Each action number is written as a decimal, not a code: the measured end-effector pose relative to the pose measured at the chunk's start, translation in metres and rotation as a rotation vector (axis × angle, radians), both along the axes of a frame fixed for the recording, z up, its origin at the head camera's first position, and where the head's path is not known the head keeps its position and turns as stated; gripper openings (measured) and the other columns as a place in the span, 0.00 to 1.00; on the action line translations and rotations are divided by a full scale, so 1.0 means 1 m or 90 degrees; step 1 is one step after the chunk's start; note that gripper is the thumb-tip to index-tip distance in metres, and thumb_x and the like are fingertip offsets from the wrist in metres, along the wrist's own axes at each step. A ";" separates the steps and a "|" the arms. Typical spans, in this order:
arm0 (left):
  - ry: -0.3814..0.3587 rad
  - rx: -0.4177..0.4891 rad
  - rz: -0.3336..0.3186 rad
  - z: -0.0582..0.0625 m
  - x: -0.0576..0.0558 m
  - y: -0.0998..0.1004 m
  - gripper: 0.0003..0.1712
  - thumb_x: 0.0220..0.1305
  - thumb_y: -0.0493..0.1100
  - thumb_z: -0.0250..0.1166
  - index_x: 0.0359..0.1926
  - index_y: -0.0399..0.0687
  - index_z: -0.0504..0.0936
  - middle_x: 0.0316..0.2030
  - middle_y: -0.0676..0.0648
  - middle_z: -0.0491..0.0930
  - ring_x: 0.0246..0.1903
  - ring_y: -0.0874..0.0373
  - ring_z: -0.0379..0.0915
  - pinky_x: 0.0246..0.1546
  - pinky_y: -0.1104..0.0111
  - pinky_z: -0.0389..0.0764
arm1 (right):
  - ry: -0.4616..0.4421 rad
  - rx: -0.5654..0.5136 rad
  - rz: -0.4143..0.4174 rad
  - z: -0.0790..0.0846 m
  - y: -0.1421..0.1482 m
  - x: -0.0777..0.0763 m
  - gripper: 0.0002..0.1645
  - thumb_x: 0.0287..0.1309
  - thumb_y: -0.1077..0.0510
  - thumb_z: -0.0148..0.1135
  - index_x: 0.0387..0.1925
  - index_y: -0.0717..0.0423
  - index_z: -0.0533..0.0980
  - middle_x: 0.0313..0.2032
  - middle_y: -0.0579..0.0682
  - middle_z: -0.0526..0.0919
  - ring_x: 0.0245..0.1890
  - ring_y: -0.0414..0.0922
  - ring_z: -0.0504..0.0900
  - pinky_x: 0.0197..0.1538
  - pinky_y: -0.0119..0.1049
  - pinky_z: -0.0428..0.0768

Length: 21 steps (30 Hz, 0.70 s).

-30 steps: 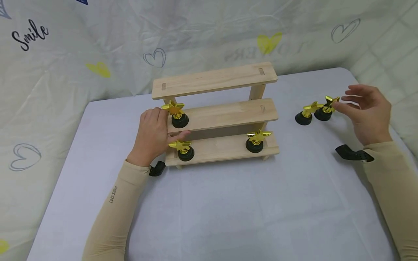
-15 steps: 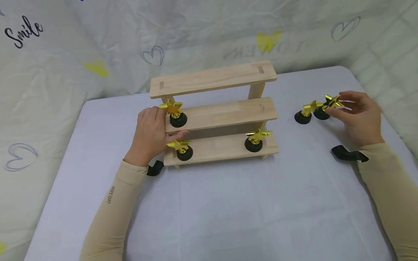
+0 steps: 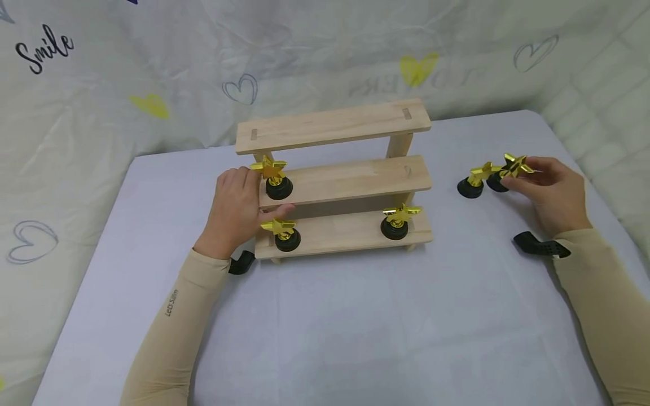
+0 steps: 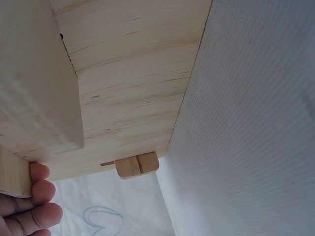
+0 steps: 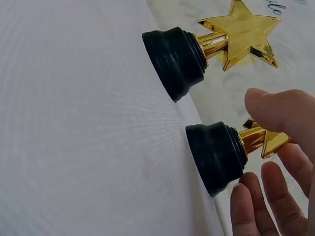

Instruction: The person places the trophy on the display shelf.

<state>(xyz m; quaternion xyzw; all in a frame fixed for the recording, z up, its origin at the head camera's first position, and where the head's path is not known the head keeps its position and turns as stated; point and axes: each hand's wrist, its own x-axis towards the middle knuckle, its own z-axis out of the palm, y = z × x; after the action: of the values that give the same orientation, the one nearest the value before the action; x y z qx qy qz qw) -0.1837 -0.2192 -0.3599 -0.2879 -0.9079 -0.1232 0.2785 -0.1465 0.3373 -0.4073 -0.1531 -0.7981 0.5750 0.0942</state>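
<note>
My left hand [image 3: 235, 208] grips the left end of a three-tier wooden shelf [image 3: 350, 180], thumb in front of the middle tier. In the left wrist view its fingertips [image 4: 47, 214] curl past the side board. At the right, my right hand [image 3: 553, 192] has thumb and fingers around the gold star of a star trophy [image 5: 216, 157] with a black base. Its base is upright at the table surface; whether it touches is unclear. A second star trophy [image 5: 174, 61] stands close beside it. The middle tier's left end bears one star trophy [image 3: 279, 188].
On the bottom tier stand a star trophy [image 3: 288, 239] at the left and another star trophy [image 3: 394, 228] at the right. A white cloth covers the table [image 3: 355, 327]. Behind it hangs a printed curtain [image 3: 315, 51].
My right hand has moved left and nearer to me, its thumb and fingers coming further around the star trophy. My left hand keeps its hold on the shelf.
</note>
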 end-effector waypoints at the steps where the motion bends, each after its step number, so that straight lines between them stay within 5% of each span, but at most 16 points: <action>1: 0.000 0.001 -0.001 0.000 0.000 0.000 0.44 0.47 0.75 0.65 0.48 0.42 0.75 0.26 0.44 0.70 0.27 0.47 0.64 0.35 0.56 0.66 | -0.001 0.002 0.001 -0.001 0.000 0.000 0.29 0.47 0.60 0.75 0.53 0.46 0.77 0.40 0.28 0.81 0.36 0.25 0.80 0.37 0.12 0.74; 13: -0.008 0.002 0.005 0.001 0.002 0.001 0.44 0.48 0.75 0.65 0.48 0.42 0.75 0.27 0.43 0.71 0.28 0.47 0.65 0.38 0.56 0.67 | 0.002 0.025 0.021 -0.004 0.002 -0.001 0.30 0.47 0.60 0.75 0.54 0.50 0.77 0.40 0.27 0.81 0.40 0.23 0.80 0.39 0.11 0.76; 21: -0.012 0.000 0.009 0.001 0.002 0.002 0.50 0.53 0.84 0.47 0.47 0.41 0.75 0.27 0.42 0.72 0.29 0.46 0.65 0.38 0.55 0.67 | 0.009 0.095 0.059 -0.003 -0.002 -0.003 0.30 0.45 0.59 0.77 0.54 0.48 0.78 0.40 0.25 0.80 0.37 0.22 0.80 0.40 0.10 0.73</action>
<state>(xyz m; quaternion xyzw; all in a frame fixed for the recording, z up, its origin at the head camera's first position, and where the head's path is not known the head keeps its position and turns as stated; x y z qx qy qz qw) -0.1816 -0.2177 -0.3585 -0.2806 -0.9125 -0.1235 0.2710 -0.1491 0.3355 -0.4107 -0.1048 -0.8442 0.5188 0.0842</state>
